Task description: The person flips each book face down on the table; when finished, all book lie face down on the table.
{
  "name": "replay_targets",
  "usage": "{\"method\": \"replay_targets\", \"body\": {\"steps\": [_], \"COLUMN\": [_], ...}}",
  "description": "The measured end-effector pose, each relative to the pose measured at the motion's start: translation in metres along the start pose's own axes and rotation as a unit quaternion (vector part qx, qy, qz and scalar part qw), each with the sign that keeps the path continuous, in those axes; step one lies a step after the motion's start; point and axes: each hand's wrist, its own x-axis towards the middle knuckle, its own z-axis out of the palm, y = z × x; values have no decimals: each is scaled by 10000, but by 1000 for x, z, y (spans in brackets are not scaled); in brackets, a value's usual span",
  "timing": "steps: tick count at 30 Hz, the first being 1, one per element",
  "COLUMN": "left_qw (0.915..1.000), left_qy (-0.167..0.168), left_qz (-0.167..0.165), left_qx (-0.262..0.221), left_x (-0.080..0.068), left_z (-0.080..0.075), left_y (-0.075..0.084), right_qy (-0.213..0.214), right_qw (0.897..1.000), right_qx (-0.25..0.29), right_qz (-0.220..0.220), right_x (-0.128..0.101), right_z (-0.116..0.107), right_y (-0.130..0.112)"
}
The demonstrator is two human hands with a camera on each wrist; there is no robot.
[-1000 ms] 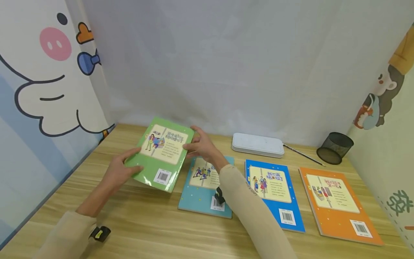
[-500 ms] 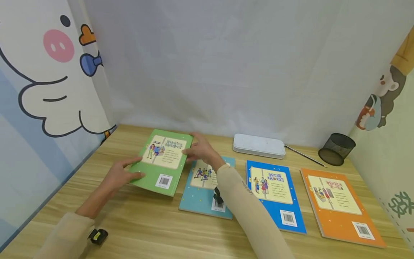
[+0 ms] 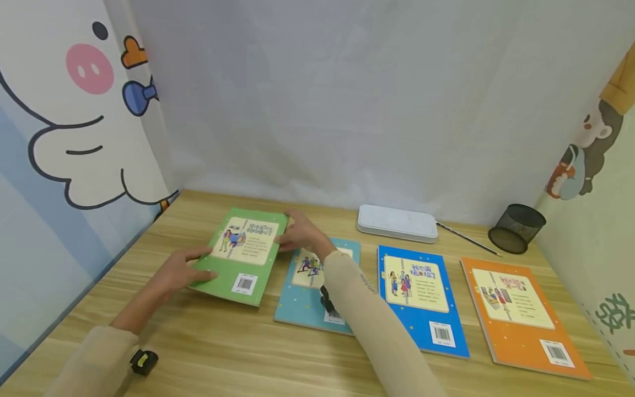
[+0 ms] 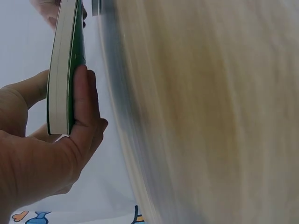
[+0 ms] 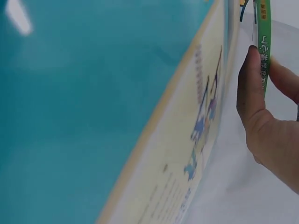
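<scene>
A green book lies back cover up at the left of the wooden desk, held at both sides. My left hand grips its left edge, thumb on the cover; the left wrist view shows the fingers wrapped round the book's page edge. My right hand pinches the right edge, the spine between thumb and fingers. Right of it lies a teal book, partly under my right forearm, which fills the right wrist view as teal book.
A blue book and an orange book lie in a row to the right. A white flat case, a thin pen and a black mesh cup stand at the back. Curtain walls close in the left, back and right.
Both hands have brought the green book down and leftward; it was tilted up off the desk a second ago and now sits low and nearly flat.
</scene>
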Motion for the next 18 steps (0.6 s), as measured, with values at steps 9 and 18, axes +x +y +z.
{"method": "replay_targets", "body": {"steps": [9, 18], "left_qw": [9989, 9973], "left_qy": [-148, -246], "left_qz": [-448, -535], "left_qx": [47, 442], "left_x": [-2, -2], "left_z": [-4, -7], "left_y": [-4, -7], "right_qy": [-172, -45], "right_qw": [9990, 9974], "right_qx": [126, 127], "right_qz": [380, 714], "right_x": [5, 9], "right_z": [5, 13], "right_y": [-1, -1]}}
